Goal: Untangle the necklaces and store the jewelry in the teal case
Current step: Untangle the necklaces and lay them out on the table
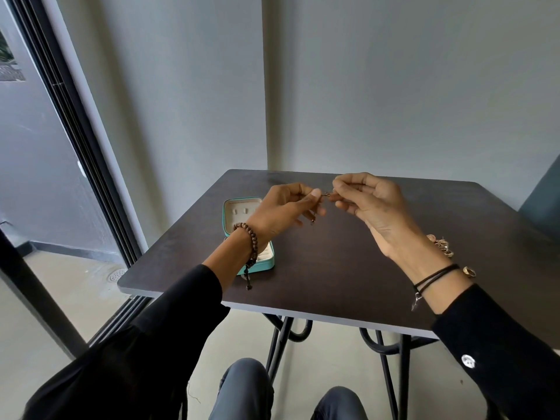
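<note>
Both hands are raised above the dark table (333, 268). My left hand (285, 212) and my right hand (369, 201) pinch a thin necklace (326, 194) between their fingertips, which nearly meet. A small dark pendant (312, 220) dangles below my left fingers. The teal case (242, 207) lies open on the table's left side, its cream lining showing; my left wrist hides part of it. A heap of gold-coloured jewelry (441, 244) lies on the table behind my right wrist, and a ring (469, 271) sits close by.
The table stands in a corner of grey walls. A sliding glass door (60, 147) runs along the left. A dark chair back (542, 201) shows at the far right. My knees (245, 386) are under the table's near edge.
</note>
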